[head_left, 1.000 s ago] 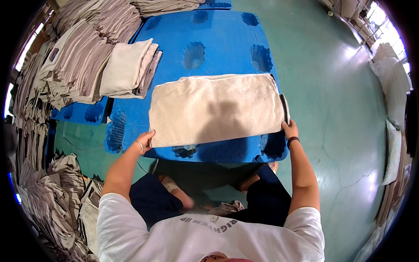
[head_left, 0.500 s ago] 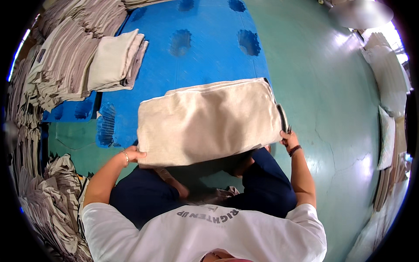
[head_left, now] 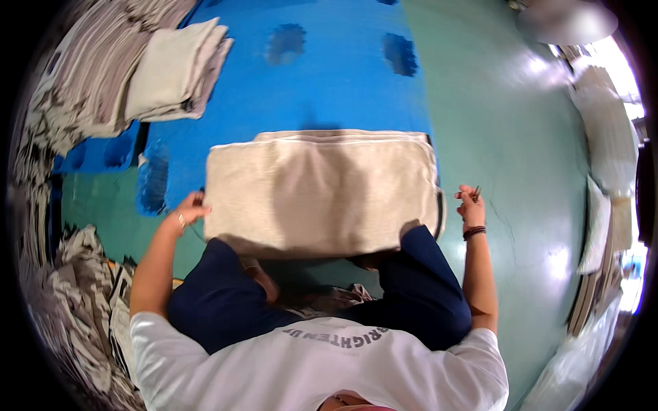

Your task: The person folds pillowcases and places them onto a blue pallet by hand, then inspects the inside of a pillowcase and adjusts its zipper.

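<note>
A folded beige cloth piece [head_left: 384, 185] with a dark strip along its right end lies across the near end of a blue plastic pallet [head_left: 343, 82], reaching over my knees. At the cloth's left edge is my left hand [head_left: 188, 209], thumb and fingers apart, with the thumb tip by the edge. My right hand [head_left: 471, 205] is off the cloth, to the right of its dark strip. Its fingers are closed round a small dark pointed tool that looks like thread snips [head_left: 478, 192].
Stacks of folded beige cloths [head_left: 103, 75] stand at the far left, with a lighter folded pile [head_left: 168, 68] beside them. Loose crumpled cloths [head_left: 82, 294] heap at the near left. White wrapped bundles [head_left: 606, 137] line the right side of the green floor [head_left: 500, 137].
The cloth has come down level and nearer to me. My right hand has let go of its right end and moved right. My left hand has shifted up and left along its edge.
</note>
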The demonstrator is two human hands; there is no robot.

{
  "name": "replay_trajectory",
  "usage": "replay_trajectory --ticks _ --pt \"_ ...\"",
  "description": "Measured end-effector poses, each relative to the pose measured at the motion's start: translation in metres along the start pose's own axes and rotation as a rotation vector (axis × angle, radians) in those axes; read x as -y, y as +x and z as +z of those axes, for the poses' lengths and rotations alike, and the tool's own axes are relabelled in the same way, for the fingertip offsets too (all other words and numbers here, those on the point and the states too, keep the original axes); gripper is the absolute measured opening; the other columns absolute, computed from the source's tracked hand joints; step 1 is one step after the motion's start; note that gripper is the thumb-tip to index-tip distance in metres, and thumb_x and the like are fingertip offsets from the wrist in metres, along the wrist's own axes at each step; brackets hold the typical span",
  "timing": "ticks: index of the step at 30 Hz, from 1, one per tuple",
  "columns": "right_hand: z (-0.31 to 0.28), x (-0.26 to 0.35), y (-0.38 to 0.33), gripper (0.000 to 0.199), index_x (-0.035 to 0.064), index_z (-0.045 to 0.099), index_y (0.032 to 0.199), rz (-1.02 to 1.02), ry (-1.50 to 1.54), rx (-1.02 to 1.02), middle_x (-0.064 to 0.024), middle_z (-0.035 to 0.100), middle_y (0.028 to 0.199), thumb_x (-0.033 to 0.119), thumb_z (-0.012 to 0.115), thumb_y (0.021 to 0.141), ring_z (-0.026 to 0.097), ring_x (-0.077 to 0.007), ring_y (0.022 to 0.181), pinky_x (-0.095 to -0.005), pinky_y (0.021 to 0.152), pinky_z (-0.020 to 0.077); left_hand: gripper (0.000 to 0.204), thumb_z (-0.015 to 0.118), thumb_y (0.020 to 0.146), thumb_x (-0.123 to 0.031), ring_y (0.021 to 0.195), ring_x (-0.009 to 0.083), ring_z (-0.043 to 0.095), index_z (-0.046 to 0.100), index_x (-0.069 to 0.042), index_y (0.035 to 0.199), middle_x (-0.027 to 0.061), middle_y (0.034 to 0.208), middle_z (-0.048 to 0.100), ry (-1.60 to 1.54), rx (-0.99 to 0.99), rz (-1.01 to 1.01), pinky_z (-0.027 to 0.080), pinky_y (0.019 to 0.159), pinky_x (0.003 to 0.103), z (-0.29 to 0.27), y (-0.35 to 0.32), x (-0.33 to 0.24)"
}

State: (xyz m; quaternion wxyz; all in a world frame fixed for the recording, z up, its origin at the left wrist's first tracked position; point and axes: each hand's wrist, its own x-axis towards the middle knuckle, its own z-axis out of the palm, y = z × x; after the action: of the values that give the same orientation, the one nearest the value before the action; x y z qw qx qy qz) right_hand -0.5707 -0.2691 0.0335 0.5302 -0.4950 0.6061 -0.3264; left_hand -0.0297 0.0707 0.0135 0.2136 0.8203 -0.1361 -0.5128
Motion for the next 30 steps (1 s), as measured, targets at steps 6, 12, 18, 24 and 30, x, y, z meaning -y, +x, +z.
replay_trajectory --ticks 6,12,18,24,30 --pt "0.112 0.007 -0.024 0.02 0.0064 0.056 0.089 0.127 -0.345 0.933 -0.0005 0.056 0.071 0.001 0.045 0.073 0.053 -0.0082 0.064 -0.0194 0.055 0.0398 0.036 0.055 0.076 -0.018 0.097 0.0184 0.047 0.045 -0.003 0.108 0.0077 0.102 0.051 0.105 -0.288 0.66 0.038 0.084 0.031 -0.009 0.078 -0.048" --pt "0.159 -0.037 -0.031 0.019 0.0098 0.059 0.086 0.03 -0.939 1.055 -0.0031 0.059 0.065 0.005 0.044 0.076 0.056 -0.0089 0.059 -0.0232 0.056 0.044 0.028 0.046 0.076 -0.005 0.1 0.0283 0.046 0.053 -0.009 0.103 0.0069 0.108 0.051 0.437 -0.205 0.608 0.038 0.086 0.033 0.028 0.115 -0.126" --pt "0.162 -0.037 -0.028 0.015 0.0081 0.061 0.078 0.037 -0.914 1.005 -0.0032 0.059 0.061 0.013 0.047 0.079 0.057 -0.0103 0.053 -0.0244 0.051 0.0439 0.032 0.05 0.066 0.004 0.11 0.0252 0.036 0.056 -0.009 0.095 0.0045 0.113 0.048 0.745 0.032 0.805 0.032 0.091 0.031 0.045 0.119 -0.15" --pt "0.157 -0.034 -0.028 0.016 0.0056 0.061 0.077 0.071 -0.874 0.995 -0.0033 0.058 0.056 0.015 0.049 0.08 0.055 -0.0102 0.049 -0.0239 0.048 0.0432 0.014 0.062 0.066 -0.012 0.104 0.0231 0.043 0.05 -0.005 0.067 0.0062 0.105 0.054 0.572 0.197 1.134 0.032 0.09 0.036 0.027 0.077 -0.165" --pt "0.164 -0.026 -0.03 0.016 0.0042 0.061 0.078 0.123 -0.848 1.011 -0.0048 0.058 0.056 0.013 0.048 0.081 0.056 -0.0109 0.05 -0.0239 0.047 0.0436 0.022 0.055 0.074 -0.026 0.065 0.0185 0.051 0.052 -0.004 0.071 0.0063 0.067 0.055 0.604 0.383 0.883 0.04 0.059 0.029 0.015 0.015 -0.184"
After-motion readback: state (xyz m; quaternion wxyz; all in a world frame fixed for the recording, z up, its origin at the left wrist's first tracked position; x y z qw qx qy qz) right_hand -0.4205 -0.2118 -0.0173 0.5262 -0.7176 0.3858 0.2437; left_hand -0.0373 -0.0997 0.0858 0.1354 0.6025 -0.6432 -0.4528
